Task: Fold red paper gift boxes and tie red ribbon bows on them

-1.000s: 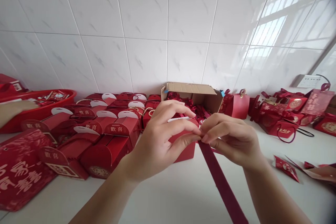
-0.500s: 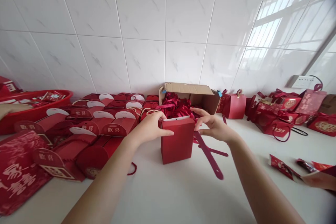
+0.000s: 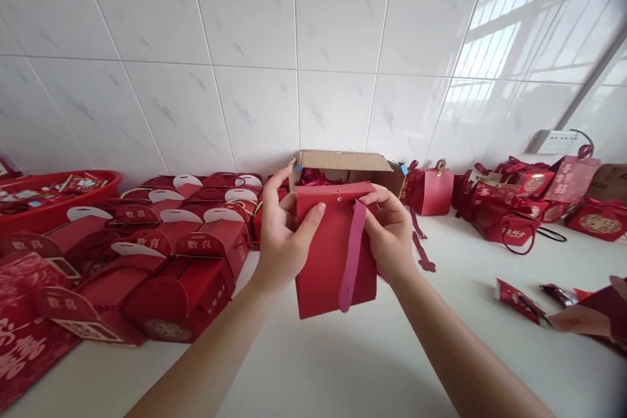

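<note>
A plain red paper gift box [image 3: 321,261] is held up in front of me, with small holes near its top edge. My left hand [image 3: 289,235] grips its left side, thumb flat on the front face and fingers behind. At the upper right corner, my right hand [image 3: 389,228] pinches a purplish-red strap [image 3: 353,261] between thumb and fingers. The strap hangs down over the front of the box. Behind the box stands an open cardboard carton [image 3: 343,160] with shiny red ribbons [image 3: 316,176] inside, partly hidden.
Rows of red gift boxes [image 3: 215,235] fill the left side, beside a red basin [image 3: 110,186] of small packets. More red bags and boxes [image 3: 504,209] stand at right. Loose straps [image 3: 424,255] and wrapped packets [image 3: 522,304] lie on the white table [image 3: 304,366]. Tiled wall behind.
The box has been raised and brought nearer, its front face toward me. My right hand has moved the strap onto the front of the box. A hand at the basin has left view.
</note>
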`<state>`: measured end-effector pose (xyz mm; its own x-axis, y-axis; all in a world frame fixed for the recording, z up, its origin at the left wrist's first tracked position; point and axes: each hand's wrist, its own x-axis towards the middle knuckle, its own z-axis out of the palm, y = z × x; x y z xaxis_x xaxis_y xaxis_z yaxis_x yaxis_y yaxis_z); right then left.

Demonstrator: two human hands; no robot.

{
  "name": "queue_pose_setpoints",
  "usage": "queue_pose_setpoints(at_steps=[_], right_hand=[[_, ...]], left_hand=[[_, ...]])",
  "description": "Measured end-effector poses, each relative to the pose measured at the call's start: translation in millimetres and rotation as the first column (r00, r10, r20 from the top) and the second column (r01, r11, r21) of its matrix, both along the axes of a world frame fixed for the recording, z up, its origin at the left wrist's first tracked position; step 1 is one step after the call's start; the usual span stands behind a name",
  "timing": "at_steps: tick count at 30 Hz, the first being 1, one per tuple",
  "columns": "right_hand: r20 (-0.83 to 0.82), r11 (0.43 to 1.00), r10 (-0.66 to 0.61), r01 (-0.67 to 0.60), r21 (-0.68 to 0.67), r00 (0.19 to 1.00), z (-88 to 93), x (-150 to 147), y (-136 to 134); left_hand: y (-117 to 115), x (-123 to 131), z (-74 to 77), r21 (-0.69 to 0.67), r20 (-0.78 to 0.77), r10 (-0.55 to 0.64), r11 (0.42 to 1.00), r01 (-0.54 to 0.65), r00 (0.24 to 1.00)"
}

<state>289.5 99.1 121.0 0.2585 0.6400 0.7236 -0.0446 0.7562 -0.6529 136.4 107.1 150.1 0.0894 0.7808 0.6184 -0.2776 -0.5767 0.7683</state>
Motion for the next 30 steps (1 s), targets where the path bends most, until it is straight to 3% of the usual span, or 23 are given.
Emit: queue_pose_setpoints(at_steps=[5,8,11,14,16,18,22,24,30], right_hand=[[0.112,0.955,-0.257,0.235,0.181,0.960,10.8,1,-14],[0.137,0.932,-0.321,0.287,0.220,0.937,13.4,1,-18],[0.166,0.935,-0.303,0.260,0.240,0.938,15.3,-2,-20],[0.204,0.950,-0.259,0.210,0.231,0.944,17.1,-3,-23],[0.216,0.959,-0.230,0.183,0.216,0.949,18.8,-3,-26],[0.231,0.967,-0.211,0.168,0.193,0.950,20.6,-2,-28],[0.273,0.970,-0.213,0.170,0.173,0.938,22.8,-2,-31],[0.287,0.970,-0.209,0.162,0.179,0.935,23.0,-3,-31],[0.298,0.968,-0.222,0.172,0.183,0.928,22.8,-3,-32]], left_hand=[[-10,0,0.0,0.057,-0.036,0.002,0.998,0.000,0.999],[-11,-2,0.7,0.154,-0.054,0.095,0.984,-0.086,0.994],[-14,-1,1.1,0.245,-0.072,0.141,0.962,-0.119,0.987],[-17,0,0.5,0.219,-0.088,0.080,0.974,-0.060,0.993],[-17,-1,0.2,0.231,-0.085,0.121,0.968,-0.098,0.989],[-16,-2,0.1,0.306,-0.095,0.220,0.934,-0.181,0.971],[-14,-3,-0.1,0.511,-0.096,0.401,0.805,-0.301,0.911],[-14,-3,-0.4,0.561,-0.094,0.431,0.768,-0.310,0.897],[-16,-4,-0.8,0.617,-0.099,0.436,0.732,-0.289,0.894]])
